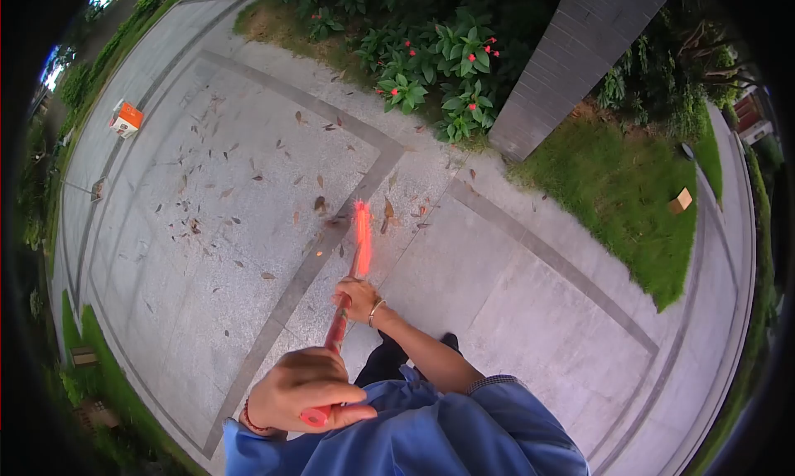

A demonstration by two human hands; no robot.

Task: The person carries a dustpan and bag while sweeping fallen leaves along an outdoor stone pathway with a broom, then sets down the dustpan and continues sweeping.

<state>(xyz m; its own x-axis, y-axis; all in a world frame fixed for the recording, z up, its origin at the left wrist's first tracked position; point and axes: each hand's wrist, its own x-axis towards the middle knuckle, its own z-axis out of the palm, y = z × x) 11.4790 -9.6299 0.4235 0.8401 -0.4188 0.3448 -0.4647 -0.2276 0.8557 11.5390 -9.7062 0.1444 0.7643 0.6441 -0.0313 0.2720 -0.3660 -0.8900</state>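
Note:
A broom (363, 242) with bright red-orange bristles reaches forward over the pavement, its red handle angled back toward my body. Near the handle's top end, my left hand (305, 383) is wrapped round it, with the round end cap showing by the thumb. My right hand (356, 300) grips the handle lower down, close to the bristles. Brown dry leaves (387, 211) lie beside the bristles. More leaves (195, 225) are scattered over the slabs to the left.
An orange and white box (127, 118) stands at the far left, with a small long-handled object (97, 189) below it. Red-flowered bushes (451, 70) and a grey pillar (571, 62) border the pavement. A cardboard box (681, 200) sits on the grass (609, 199) at right.

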